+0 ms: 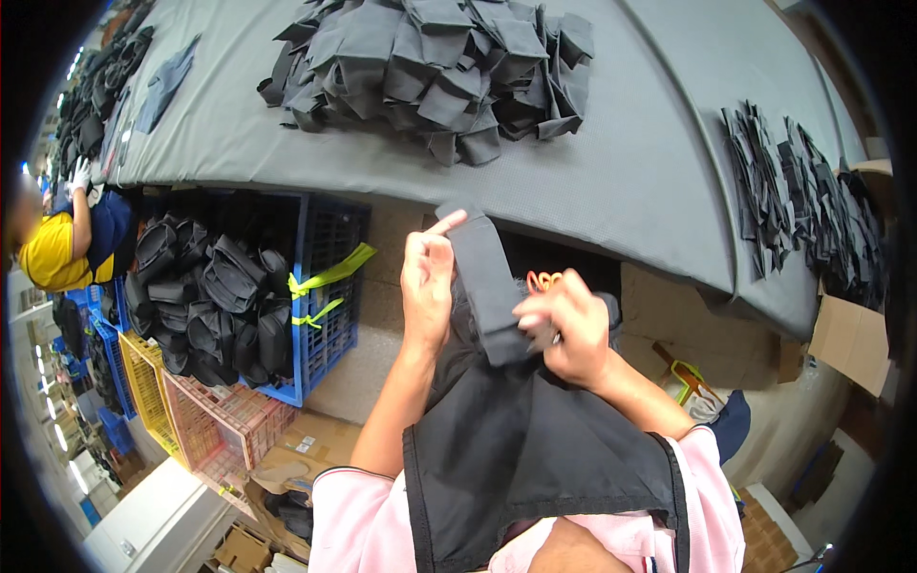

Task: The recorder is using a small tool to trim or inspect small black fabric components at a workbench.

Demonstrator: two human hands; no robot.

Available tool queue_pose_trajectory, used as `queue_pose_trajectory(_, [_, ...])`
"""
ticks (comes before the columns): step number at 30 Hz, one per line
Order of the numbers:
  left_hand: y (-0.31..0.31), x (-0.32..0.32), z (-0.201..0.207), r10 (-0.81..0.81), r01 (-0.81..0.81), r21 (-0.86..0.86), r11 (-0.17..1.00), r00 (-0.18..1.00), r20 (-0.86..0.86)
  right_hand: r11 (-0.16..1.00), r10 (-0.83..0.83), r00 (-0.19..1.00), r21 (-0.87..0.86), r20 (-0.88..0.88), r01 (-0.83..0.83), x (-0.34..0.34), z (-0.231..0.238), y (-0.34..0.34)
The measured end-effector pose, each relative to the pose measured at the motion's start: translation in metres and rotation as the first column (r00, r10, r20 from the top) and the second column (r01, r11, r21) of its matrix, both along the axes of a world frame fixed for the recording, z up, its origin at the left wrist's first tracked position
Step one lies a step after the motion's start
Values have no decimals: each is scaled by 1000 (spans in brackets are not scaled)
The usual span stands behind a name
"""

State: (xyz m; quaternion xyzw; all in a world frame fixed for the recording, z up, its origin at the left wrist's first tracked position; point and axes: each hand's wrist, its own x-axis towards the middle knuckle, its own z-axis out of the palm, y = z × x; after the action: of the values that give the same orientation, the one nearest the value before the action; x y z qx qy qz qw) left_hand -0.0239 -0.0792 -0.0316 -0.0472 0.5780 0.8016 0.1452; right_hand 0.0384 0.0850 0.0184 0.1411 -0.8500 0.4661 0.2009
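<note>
A long dark grey fabric piece point(485, 272) stretches between my hands, above my black apron point(564, 449). My left hand point(430, 282) grips its left edge, the index finger laid across the far corner and the other fingers curled. At the near end, my right hand point(576, 332) is closed and slightly blurred. A small metallic glint shows by its fingertips, but what it holds is partly hidden. Orange-red loops point(544, 281) show just beyond the right hand; I cannot tell whether they belong to what it holds.
A grey-covered table point(650, 191) spans the far side, bearing a heap of dark grey fabric pieces point(430, 67) and rows of dark pieces point(793, 191). Left stands a blue crate point(330, 325) beside black pouches point(215, 306). A person in yellow point(62, 248) works far left. Cardboard point(850, 339) sits right.
</note>
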Motion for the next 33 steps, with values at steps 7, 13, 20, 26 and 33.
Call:
queue_pose_trajectory(7, [-2, 14, 38, -391, 259, -384, 886, 863, -321, 811, 234, 696, -531, 679, 246, -13, -3, 5])
queue_pose_trajectory(13, [3, 28, 29, -203, 181, -312, 933, 978, -39, 820, 138, 771, -509, 621, 263, -13, -6, 4])
queue_pose_trajectory(20, [10, 26, 41, -86, 100, -187, 977, 993, 83, 972, -225, 959, 105, 172, 210, 7, 5, 21])
queue_pose_trajectory(26, [17, 28, 47, -102, 116, -240, 964, 992, 72, 969, -205, 971, 165, 121, 184, 3, -2, 18])
queue_pose_trajectory(33, [18, 30, 47, -102, 120, -189, 975, 989, 103, 950, -203, 979, 235, -36, 205, 0, -5, 17])
